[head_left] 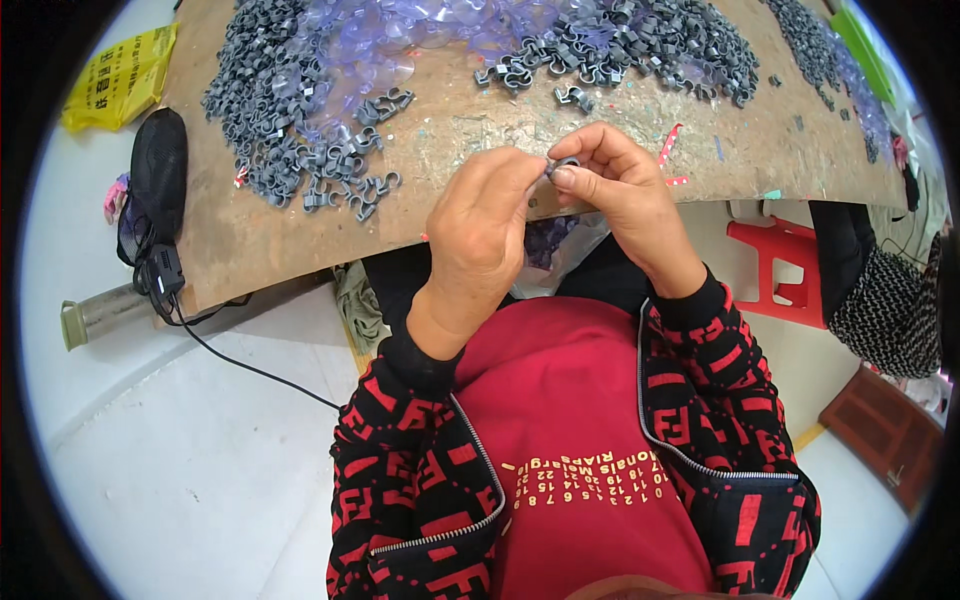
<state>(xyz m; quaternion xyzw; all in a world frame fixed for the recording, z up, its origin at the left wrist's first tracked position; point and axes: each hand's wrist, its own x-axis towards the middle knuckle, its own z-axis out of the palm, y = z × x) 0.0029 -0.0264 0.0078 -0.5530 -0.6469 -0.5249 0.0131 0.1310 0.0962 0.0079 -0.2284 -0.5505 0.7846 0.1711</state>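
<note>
Close to the table's near edge, my two hands meet in front of me. A small grey plastic clip (562, 166) is pinched between the thumb and forefinger of my right hand (628, 190). My left hand (482, 225) is closed, its fingertips pressed together right against the clip's left side. Whatever lies between those left fingertips is hidden. Beyond my hands lie heaps of similar grey clips (265, 100) and a pile of clear, purplish suction cups (380, 60). One loose clip (574, 97) rests on the wood just past my fingers.
The worn wooden table (450, 130) carries another clip heap (805, 45) at far right. A black mesh-covered object (160, 165) with a cable and a yellow bag (122, 78) are at left. A red stool (780, 262) stands right, below the table edge.
</note>
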